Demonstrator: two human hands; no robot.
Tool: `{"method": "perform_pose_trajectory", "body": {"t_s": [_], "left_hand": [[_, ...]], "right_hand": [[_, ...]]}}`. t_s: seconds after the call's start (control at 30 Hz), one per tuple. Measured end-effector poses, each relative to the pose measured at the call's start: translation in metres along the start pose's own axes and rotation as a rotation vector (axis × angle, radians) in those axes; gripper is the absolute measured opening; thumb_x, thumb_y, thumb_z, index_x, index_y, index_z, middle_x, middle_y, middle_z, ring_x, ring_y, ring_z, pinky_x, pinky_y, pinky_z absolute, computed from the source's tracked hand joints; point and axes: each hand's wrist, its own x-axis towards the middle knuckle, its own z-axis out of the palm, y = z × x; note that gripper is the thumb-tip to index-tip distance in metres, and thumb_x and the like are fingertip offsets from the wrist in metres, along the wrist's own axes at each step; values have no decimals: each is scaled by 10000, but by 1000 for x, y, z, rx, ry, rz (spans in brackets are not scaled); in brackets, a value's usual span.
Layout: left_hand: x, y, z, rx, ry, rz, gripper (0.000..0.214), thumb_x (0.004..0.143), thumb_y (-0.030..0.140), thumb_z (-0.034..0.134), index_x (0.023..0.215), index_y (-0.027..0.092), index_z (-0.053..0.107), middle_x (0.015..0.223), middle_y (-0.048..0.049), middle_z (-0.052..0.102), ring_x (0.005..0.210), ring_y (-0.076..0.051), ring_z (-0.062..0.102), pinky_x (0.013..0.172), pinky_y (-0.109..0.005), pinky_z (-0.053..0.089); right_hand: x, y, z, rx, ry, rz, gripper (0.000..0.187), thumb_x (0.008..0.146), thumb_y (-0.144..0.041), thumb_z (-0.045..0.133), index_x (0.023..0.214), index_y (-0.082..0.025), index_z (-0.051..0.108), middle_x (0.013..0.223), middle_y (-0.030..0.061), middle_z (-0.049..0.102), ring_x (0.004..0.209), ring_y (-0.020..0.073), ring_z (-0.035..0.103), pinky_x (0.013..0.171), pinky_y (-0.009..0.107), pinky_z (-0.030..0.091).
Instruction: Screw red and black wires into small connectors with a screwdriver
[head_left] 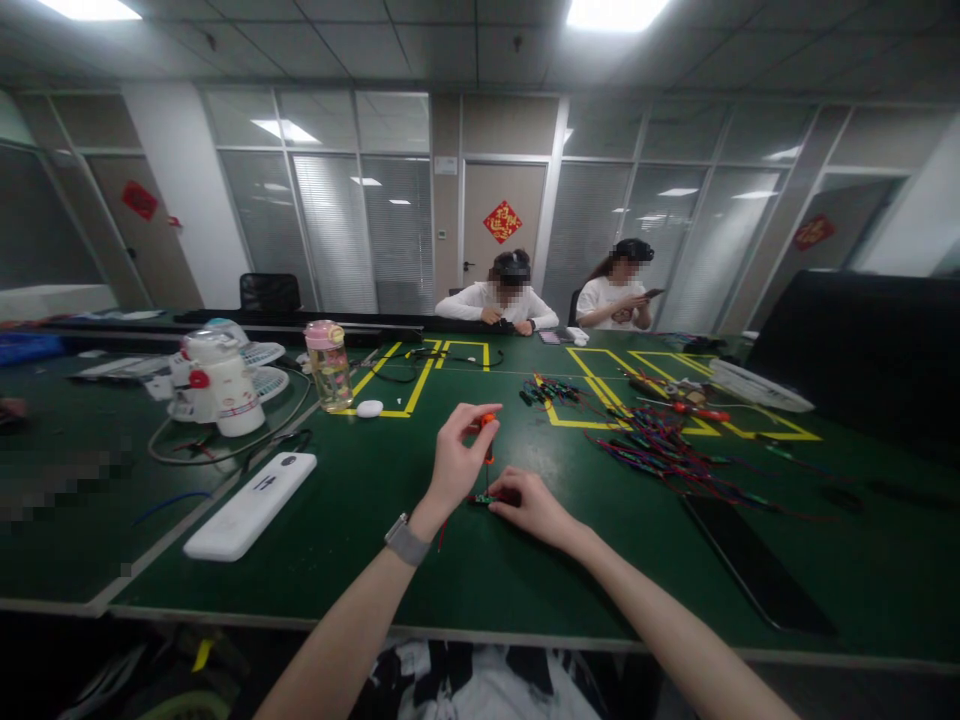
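My left hand [459, 452] is closed around the handle of a small orange and black screwdriver [489, 424], held upright with its shaft pointing down. Below it, the tip meets a small green circuit board [482, 499] on the table. The fingers of my right hand [529, 503] pinch the right end of this board. A short red wire [441, 537] shows by my left wrist, near the board. Fingers hide part of the board, so its details cannot be made out.
To the right lies a pile of red and blue wires with boards [660, 445], with a smaller bunch [555, 391] behind. A dark phone [757, 560] is nearer. On the left are a white power bank [251, 505], a white jug [229, 385] and a bottle [328, 370]. Two people sit opposite.
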Motion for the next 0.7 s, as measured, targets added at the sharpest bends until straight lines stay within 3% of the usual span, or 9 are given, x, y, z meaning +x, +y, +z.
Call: {"method": "perform_pose_trajectory", "body": {"t_s": [0.13, 0.27, 0.37, 0.57, 0.7], "left_hand": [[-1, 0, 0, 102, 45, 48, 174, 854, 282, 615, 992, 215, 697, 920, -36, 564, 842, -144, 577, 733, -243, 490], [-2, 1, 0, 3, -50, 18, 291, 946, 278, 453, 1160, 232, 645, 1092, -69, 602, 967, -167, 597, 847, -288, 486], [-2, 2, 0, -88, -93, -15, 311, 942, 274, 460, 1205, 219, 616, 1077, -75, 636, 990, -180, 613, 877, -312, 488], [0, -2, -2, 116, 70, 57, 151, 826, 281, 654, 949, 207, 701, 861, -23, 553, 787, -136, 568, 711, -241, 481], [-1, 1, -2, 169, 54, 78, 195, 896, 291, 557, 1021, 222, 690, 939, -36, 568, 852, -146, 578, 759, -252, 478]], "right_hand": [[1, -1, 0, -10, -4, 4, 129, 740, -119, 674, 856, -154, 717, 799, 26, 599, 696, 134, 555, 649, 242, 436], [1, -2, -1, -13, -5, 6, 131, 733, -109, 677, 852, -148, 716, 797, 27, 602, 696, 134, 553, 654, 244, 434], [0, -1, 0, -15, -6, 0, 130, 740, -113, 669, 854, -151, 717, 806, 30, 609, 704, 136, 555, 660, 245, 434], [0, -1, 0, -2, -7, 11, 148, 740, -120, 672, 875, -153, 723, 810, 28, 599, 697, 132, 552, 651, 243, 433], [1, -2, -1, 0, -8, 12, 143, 739, -114, 674, 868, -153, 722, 802, 24, 594, 686, 129, 546, 649, 244, 435]]}}
